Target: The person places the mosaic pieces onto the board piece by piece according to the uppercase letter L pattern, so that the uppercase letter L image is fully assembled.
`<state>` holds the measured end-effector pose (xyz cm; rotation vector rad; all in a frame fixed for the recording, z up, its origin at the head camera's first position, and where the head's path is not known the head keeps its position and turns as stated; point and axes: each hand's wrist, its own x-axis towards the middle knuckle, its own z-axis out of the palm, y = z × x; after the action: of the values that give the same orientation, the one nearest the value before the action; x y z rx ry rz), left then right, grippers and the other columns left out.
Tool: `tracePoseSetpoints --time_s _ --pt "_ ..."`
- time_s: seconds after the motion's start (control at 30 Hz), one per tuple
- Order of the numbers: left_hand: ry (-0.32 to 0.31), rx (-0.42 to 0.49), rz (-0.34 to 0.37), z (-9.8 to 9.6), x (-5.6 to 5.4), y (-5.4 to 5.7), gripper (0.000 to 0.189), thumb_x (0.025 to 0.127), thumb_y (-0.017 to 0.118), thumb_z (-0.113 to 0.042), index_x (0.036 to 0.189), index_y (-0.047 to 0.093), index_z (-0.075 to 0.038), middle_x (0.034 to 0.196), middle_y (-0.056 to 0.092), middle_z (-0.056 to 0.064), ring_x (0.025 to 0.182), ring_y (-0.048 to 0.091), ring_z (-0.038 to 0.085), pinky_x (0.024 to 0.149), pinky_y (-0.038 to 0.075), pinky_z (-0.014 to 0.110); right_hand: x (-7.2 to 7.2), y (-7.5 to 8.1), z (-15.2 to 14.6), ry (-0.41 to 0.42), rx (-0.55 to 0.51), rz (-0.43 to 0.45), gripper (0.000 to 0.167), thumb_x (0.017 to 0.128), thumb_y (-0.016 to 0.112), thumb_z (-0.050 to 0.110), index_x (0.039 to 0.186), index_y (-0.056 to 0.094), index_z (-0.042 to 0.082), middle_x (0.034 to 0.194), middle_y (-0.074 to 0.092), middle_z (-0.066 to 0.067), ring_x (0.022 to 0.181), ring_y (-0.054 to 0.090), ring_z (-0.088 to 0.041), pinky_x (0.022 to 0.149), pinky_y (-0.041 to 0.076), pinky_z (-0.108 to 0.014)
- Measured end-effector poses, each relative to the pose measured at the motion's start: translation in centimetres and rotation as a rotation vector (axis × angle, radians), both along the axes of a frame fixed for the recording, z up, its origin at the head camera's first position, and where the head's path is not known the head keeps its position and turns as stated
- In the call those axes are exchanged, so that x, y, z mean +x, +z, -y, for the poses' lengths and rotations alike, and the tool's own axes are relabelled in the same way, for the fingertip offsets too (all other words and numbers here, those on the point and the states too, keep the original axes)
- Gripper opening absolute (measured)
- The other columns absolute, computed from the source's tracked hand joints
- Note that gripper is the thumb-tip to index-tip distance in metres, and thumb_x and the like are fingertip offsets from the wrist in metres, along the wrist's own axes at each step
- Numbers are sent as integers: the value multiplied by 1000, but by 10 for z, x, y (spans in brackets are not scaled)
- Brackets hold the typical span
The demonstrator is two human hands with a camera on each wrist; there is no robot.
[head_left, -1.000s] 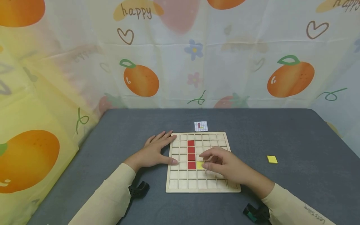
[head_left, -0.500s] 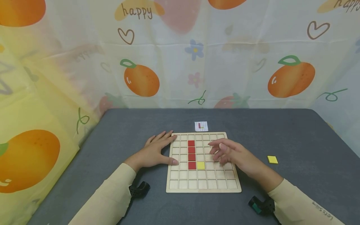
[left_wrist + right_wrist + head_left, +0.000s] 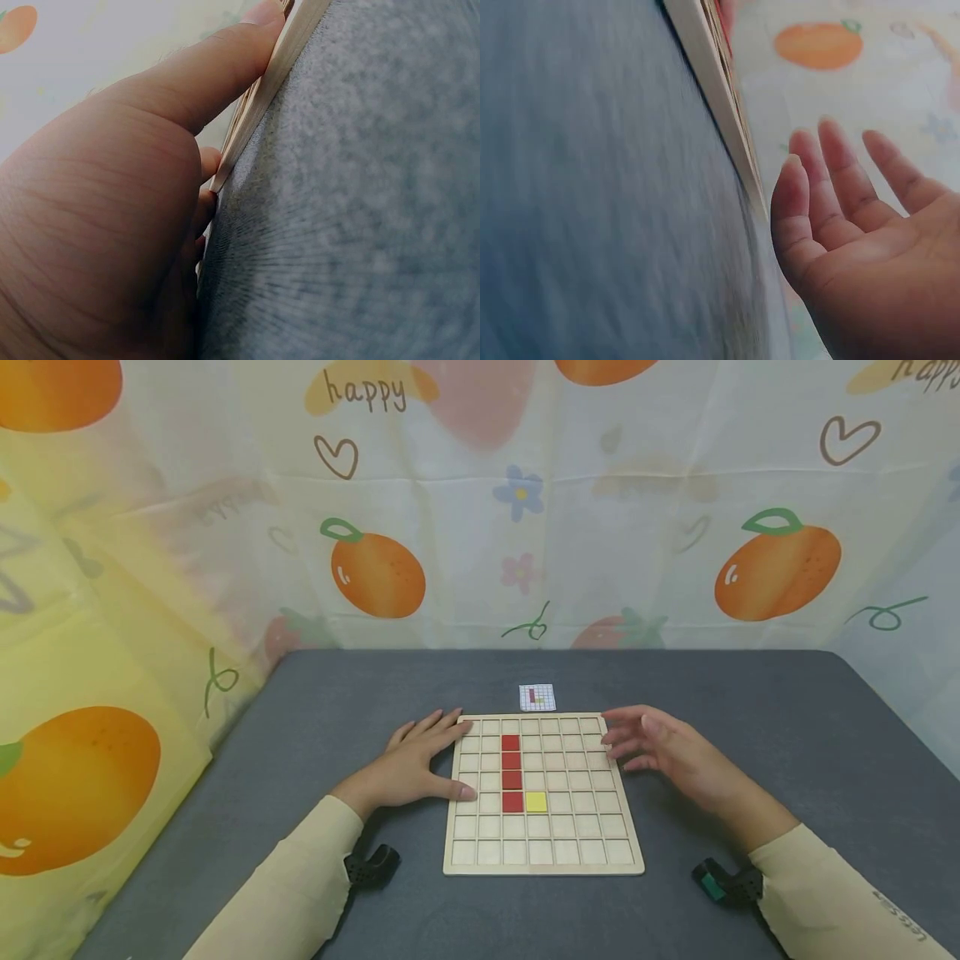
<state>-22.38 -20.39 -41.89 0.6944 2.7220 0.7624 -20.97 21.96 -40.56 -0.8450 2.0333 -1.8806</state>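
Observation:
A wooden grid board lies flat on the table. In one of its columns sits a line of several red square tiles, and a yellow tile fills the cell right of the lowest red one. My left hand rests at the board's left side, thumb and index fingertip on its edge; the left wrist view has the thumb lying on the rim. Over the board's right edge hovers my right hand, fingers loosely extended and holding nothing. The right wrist view shows its bare palm.
A loose yellow tile lies on the grey table to the right. Behind the board is a small printed card with a grid pattern. A printed fabric backdrop hangs beyond the table's far edge.
My right hand has let go of the yellow tile in the board and moved right, away from it, to the board's right edge. The left hand has stayed in place.

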Motion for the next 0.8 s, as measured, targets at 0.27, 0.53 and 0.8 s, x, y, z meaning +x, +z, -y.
tracePoseSetpoints --time_s 0.27,0.53,0.8 --pt "-1 2 2 0 0 0 116 85 82 -74 175 29 -23 181 14 0 166 0 28 125 -5 63 -8 0 -35 -60 60 20 52 121 27 28 159 50 0 138 60 -24 124 65 -34 97 56 -37" --pt "-3 -8 5 -1 1 0 116 85 81 -75 175 29 -24 181 13 -1 166 -1 27 126 -5 63 -12 0 -75 -124 158 21 47 122 28 28 160 51 14 146 58 -17 127 64 -26 100 53 -31" --pt "1 3 1 -1 1 1 116 85 82 -74 175 30 -23 181 14 0 166 1 29 126 -5 63 -17 -6 -112 -166 264 8 43 120 43 13 162 46 3 143 63 -10 123 67 -17 97 54 -25"
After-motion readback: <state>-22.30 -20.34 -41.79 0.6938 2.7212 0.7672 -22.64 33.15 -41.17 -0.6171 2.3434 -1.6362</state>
